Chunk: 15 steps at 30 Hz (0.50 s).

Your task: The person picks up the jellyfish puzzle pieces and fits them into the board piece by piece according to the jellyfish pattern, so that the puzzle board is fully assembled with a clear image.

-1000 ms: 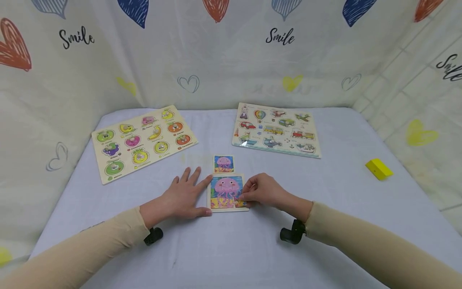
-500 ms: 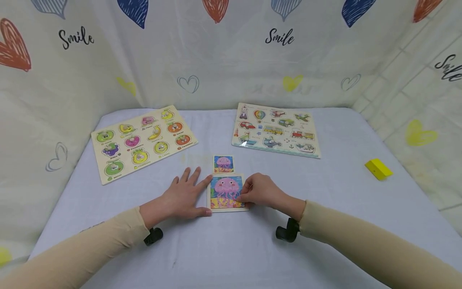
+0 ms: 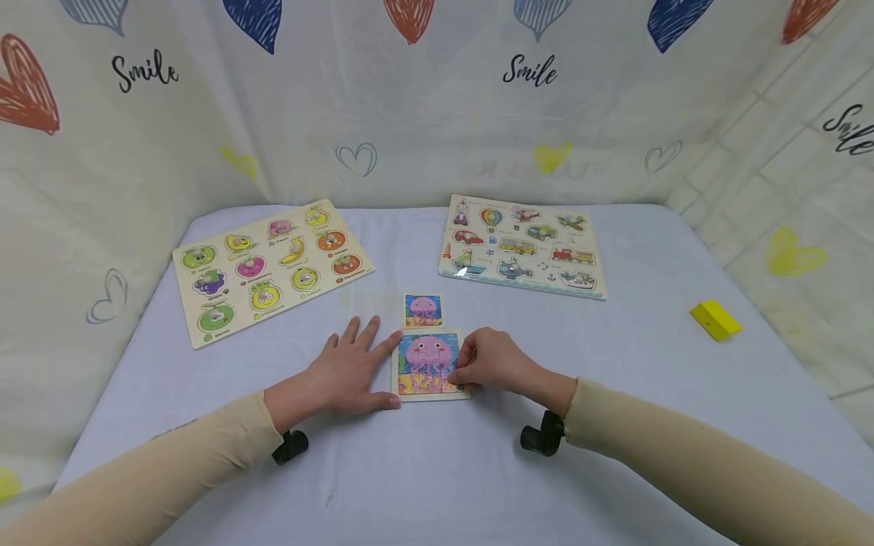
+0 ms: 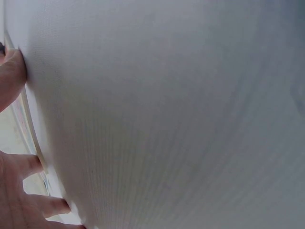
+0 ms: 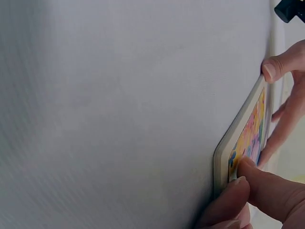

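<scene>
A square jigsaw puzzle (image 3: 429,360) with a pink jellyfish picture lies in a pale wooden frame on the table. My left hand (image 3: 341,373), fingers spread, steadies the frame's left side with thumb and index fingertip touching its edge. At the lower right corner, my right hand (image 3: 501,360) pinches a corner puzzle piece (image 5: 233,162); the thumb lies on its printed face and curled fingers sit by the frame's edge. That piece lies in its corner, partly hidden by the thumb. Just beyond the frame is a small jellyfish picture card (image 3: 423,310).
A fruit peg board (image 3: 273,269) lies at the back left, a vehicle puzzle board (image 3: 524,246) at the back right. Far to the right rests a yellow block (image 3: 716,319). White cloth covers the table (image 3: 423,478); a printed curtain (image 3: 437,98) hangs behind.
The corner piece, earlier askew with a pale gap beside it, has settled into the frame's lower right corner. My right forearm has shifted slightly left; the left hand has stayed put.
</scene>
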Tool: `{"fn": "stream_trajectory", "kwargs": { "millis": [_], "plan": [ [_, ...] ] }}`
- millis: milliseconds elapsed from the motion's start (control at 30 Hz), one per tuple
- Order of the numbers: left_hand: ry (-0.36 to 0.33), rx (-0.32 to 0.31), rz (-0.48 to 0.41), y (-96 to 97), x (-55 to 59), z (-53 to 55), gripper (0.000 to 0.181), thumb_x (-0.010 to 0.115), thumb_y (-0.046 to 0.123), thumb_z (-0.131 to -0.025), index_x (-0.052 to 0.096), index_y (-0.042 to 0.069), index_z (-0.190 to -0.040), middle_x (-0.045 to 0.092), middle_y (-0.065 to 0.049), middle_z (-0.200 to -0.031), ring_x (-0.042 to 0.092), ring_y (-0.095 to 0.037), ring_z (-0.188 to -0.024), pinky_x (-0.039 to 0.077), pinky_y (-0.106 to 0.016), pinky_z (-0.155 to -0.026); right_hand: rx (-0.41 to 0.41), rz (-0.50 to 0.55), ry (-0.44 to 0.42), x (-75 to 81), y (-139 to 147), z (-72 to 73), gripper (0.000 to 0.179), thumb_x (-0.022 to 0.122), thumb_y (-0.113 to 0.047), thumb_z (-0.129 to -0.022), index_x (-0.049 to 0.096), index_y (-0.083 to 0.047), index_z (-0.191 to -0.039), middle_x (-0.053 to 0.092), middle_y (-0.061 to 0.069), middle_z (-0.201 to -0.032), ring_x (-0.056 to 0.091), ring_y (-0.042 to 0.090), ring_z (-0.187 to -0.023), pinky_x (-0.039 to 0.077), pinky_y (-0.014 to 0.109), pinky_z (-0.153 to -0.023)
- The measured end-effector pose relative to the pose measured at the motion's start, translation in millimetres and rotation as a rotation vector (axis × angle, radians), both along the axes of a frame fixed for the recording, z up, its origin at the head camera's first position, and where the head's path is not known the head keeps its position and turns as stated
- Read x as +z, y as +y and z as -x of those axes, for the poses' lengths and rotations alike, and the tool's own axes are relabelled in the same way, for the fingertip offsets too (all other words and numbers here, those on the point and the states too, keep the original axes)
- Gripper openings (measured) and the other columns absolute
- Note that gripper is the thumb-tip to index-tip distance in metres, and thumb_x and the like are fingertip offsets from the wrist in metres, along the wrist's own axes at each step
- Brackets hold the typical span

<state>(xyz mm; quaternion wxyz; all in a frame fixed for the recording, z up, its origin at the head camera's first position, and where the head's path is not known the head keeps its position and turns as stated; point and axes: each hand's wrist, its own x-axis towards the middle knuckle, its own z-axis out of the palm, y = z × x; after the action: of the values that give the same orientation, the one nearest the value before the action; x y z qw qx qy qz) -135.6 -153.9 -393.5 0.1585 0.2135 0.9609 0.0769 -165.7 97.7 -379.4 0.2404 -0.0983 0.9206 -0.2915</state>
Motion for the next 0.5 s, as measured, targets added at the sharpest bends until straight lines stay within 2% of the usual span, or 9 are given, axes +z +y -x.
{"fn": "stream_trajectory", "kwargs": {
  "millis": [500],
  "plan": [
    [-0.008, 0.005, 0.009, 0.1, 0.3, 0.2, 0.100, 0.070, 0.064, -0.086, 0.029, 0.016, -0.163, 0.019, -0.026, -0.168, 0.016, -0.057, -0.153, 0.027, -0.074, -0.113, -0.008, 0.005, -0.015, -4.7, 0.3, 4.1, 0.027, 0.084, -0.027, -0.087, 0.067, -0.009, -0.075, 0.060, 0.001, -0.063, 0.052, 0.013, -0.060, 0.036, 0.024, -0.054]
  ]
}}
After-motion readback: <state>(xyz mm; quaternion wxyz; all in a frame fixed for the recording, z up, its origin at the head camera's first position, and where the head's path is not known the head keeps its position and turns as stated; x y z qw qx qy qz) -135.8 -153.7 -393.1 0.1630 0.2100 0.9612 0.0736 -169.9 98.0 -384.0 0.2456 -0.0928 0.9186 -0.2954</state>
